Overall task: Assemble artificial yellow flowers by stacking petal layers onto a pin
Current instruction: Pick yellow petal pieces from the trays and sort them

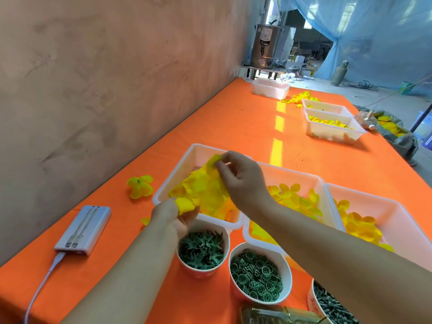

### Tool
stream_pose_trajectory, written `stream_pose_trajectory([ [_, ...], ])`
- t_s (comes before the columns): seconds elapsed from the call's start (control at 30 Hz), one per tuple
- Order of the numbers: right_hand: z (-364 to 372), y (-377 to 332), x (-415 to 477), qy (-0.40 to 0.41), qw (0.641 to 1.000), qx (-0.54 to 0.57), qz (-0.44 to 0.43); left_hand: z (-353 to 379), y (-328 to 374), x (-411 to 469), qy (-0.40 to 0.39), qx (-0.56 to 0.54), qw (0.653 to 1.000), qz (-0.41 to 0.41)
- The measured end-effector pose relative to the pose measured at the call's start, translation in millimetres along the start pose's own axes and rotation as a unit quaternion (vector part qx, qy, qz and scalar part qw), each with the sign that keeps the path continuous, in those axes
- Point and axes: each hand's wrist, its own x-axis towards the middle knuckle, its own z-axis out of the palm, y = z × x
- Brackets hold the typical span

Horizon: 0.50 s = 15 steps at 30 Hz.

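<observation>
So our right hand [240,181] is pinching a yellow fabric petal layer [213,160] just over the white plastic tray [174,176] heaped with petals, on the orange tabletop [233,127]. Our left hand [173,216] grips another yellow petal piece [184,205] at the tray's near edge, above the paper cup of green star-shaped pieces [201,251].

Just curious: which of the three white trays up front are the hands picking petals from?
The leftmost tray, nearest the wall: left hand and right hand both hold yellow petals over it. No hand is in the other two.
</observation>
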Motion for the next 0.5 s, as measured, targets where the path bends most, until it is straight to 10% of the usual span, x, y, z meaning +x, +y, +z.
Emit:
stream_pose_trajectory([
  [0.3,-13.8,43.2,25.2,-0.084,0.932,0.032,0.351,14.8,30.4,22.3,0.041,0.072,0.994,0.068],
  [0.5,-49.1,43.2,29.7,-0.203,0.920,-0.159,0.294,25.4,38.9,53.9,0.057,0.240,0.955,0.165],
])
